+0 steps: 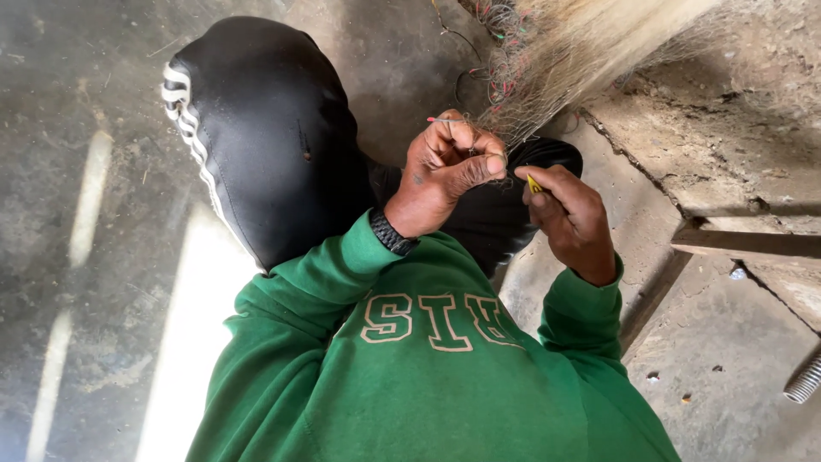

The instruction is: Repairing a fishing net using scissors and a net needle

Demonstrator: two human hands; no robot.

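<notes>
Head view: your left hand [449, 167] pinches net strands [547, 64] just below the bundle; your right hand [569, 218] grips a yellow tool [534, 182] beside it. A slip could snag threads or nick fingers.

Green sweatshirt [410, 376], blk wristband [393, 233], striped blk trousers [256, 128]

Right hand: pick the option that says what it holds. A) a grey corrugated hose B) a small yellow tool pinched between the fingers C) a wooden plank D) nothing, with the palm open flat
B: the right hand pinches a small yellow tool between thumb and forefinger, close to the left hand, which grips strands of the netting.
</notes>
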